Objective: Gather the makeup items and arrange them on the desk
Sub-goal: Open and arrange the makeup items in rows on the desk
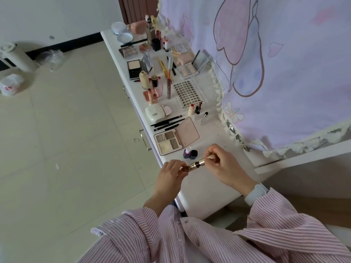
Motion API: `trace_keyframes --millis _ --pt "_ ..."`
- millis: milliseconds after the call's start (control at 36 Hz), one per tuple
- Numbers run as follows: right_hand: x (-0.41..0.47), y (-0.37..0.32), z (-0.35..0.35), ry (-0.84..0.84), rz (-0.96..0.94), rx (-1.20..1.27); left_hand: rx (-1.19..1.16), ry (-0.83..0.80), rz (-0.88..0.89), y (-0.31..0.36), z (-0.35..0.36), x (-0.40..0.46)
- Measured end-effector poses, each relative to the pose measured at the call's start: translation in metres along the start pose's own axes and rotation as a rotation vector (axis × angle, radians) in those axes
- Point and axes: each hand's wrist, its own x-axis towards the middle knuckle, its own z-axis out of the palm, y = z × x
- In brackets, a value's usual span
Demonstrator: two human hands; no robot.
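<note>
Hands: left point(171, 172), right point(221, 164) both grip gold tube point(195, 164) | over desk point(207, 188) front edge

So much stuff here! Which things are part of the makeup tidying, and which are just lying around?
Part of the job:
gold tube, held by left hand and right hand
eyeshadow palette
nail polish bottle
lash tray
desk

Just lying about:
plastic bags on the floor
curtain

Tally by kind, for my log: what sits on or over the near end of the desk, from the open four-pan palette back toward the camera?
Four-pan palette, open: 1
Small dark bottles, beside the palette: 2
Gold tube, gripped by left hand and right hand: 1
Total: 4
</note>
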Motion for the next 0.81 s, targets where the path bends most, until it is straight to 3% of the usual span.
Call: trace_keyframes --millis 389,611,806 --pt "0.011 -0.013 -0.002 -0.023 -0.021 0.178 -0.095 0.012 -0.108 -0.019 0.003 -0.005" --pt "-0.004 0.005 0.015 -0.025 0.168 0.258 -0.262 0.039 -0.189 -0.004 0.008 0.004" --pt "-0.011 0.015 0.030 0.017 0.283 0.336 -0.208 -0.014 -0.073 0.006 0.012 0.007"
